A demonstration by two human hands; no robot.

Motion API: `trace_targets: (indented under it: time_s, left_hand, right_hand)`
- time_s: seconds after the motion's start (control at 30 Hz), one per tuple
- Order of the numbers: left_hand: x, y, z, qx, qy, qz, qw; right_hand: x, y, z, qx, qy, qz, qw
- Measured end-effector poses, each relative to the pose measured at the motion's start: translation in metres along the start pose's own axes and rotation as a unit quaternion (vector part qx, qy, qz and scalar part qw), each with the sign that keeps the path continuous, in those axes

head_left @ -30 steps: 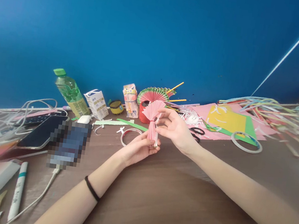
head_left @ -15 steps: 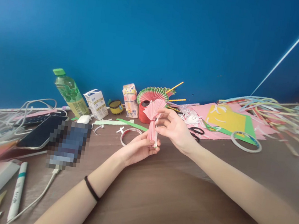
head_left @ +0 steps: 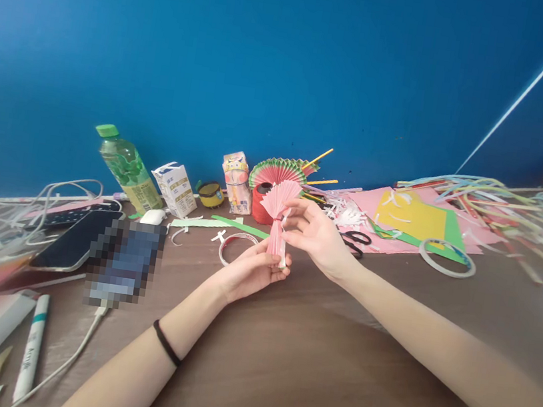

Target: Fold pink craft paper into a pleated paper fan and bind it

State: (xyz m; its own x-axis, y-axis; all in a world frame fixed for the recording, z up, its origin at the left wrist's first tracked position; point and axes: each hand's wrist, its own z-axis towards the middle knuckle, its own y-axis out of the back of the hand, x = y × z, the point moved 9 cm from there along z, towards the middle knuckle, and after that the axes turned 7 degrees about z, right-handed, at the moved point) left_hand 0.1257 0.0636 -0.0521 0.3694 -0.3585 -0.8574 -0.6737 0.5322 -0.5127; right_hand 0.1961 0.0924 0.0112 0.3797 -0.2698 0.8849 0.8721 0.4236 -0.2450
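Note:
A pleated pink paper fan (head_left: pixel 282 198), pinched at its middle by a thin red tie, is held upright above the table. My left hand (head_left: pixel 255 270) is closed on the fan's lower half, thumb across the pleats. Close to the tie, the bent fingers of my right hand (head_left: pixel 314 236) grip the fan's right side; their tips are partly hidden. Just behind the fan stands a red spool of thread (head_left: pixel 261 207). A green-and-pink pleated paper fan (head_left: pixel 273 170) rises behind the spool.
Black-handled scissors (head_left: pixel 357 239) lie by pink paper sheets (head_left: pixel 352 201). Tape rolls (head_left: pixel 447 258) rest on the table (head_left: pixel 279 366). A green bottle (head_left: pixel 128 166), milk carton (head_left: pixel 175 190), phone (head_left: pixel 77 240) and marker (head_left: pixel 31 348) are at left; pale strips (head_left: pixel 485 193) pile up at right.

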Motion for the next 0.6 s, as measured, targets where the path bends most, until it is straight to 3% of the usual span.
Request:
trace_targets:
  time_s: [0.6]
  left_hand:
    - [-0.0006,-0.0006,-0.0007,0.004,-0.006,-0.007,1.0]
  right_hand:
    - [0.0027,-0.0051,-0.0003,0.001,0.016,-0.01,1.0]
